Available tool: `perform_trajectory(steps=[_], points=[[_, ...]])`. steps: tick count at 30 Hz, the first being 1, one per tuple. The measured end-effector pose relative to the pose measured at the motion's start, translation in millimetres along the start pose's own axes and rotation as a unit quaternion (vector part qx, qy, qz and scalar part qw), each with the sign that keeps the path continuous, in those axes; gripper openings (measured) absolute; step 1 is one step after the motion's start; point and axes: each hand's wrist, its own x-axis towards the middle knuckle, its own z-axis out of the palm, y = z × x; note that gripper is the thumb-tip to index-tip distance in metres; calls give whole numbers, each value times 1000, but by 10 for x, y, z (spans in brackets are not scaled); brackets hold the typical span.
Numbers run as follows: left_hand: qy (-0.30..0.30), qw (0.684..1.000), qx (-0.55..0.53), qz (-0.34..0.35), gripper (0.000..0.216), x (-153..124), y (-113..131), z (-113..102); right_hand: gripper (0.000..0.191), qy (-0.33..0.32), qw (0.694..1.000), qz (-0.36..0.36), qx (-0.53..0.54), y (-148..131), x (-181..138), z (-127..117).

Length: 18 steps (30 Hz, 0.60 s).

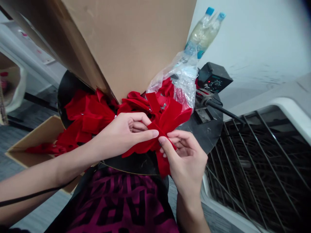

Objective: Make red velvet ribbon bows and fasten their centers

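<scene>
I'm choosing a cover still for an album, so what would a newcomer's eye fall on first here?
Probably the bright red ribbon bow near the middle, pinched by the left hand and right hand above a black round tabletop. Next would come the large cardboard box rising behind it. The two blue-capped bottles at upper right, against the pale wall, also stand out.

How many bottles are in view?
2. The left bottle and the right bottle are side by side, just beyond the clear bag. More could be hidden behind the box.
</scene>
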Motion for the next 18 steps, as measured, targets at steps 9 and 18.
perform_trajectory(steps=[9,18], points=[[13,999,16,26,15,-1,-33,17,5,-49,996,-30,-68,77,-46,-184],[61,998,4,31,17,-18,-92,-12,13,10,1000,8,-4,73,12,-51]])
